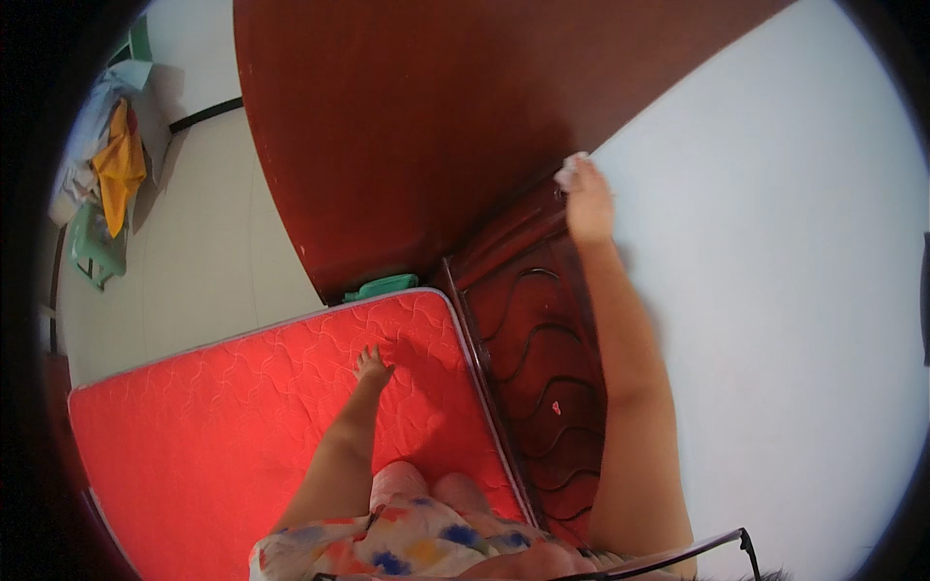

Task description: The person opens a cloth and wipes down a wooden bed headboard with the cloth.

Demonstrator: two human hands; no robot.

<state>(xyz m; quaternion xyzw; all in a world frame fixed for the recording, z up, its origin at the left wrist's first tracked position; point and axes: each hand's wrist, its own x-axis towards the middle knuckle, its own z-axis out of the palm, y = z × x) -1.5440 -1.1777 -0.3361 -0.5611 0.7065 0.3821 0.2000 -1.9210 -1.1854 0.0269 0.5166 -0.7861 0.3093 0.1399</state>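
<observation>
My right arm reaches far forward along the white wall. My right hand [593,208] is closed on a crumpled whitish cloth [570,172], at the far end of the dark red-brown headboard [533,334], where it meets the tall wooden panel. Carved wavy lines run over the headboard. My left hand [372,366] hangs low over the red quilted mattress [232,416], fingers spread, holding nothing. Whether it touches the mattress I cannot tell.
A tall glossy red-brown wooden panel [417,126] stands beyond the bed. The white wall [775,290] runs along the right. A green object [383,287] pokes up behind the mattress. At the far left are a green stool [100,247] and a yellow cloth [120,165] on a pile.
</observation>
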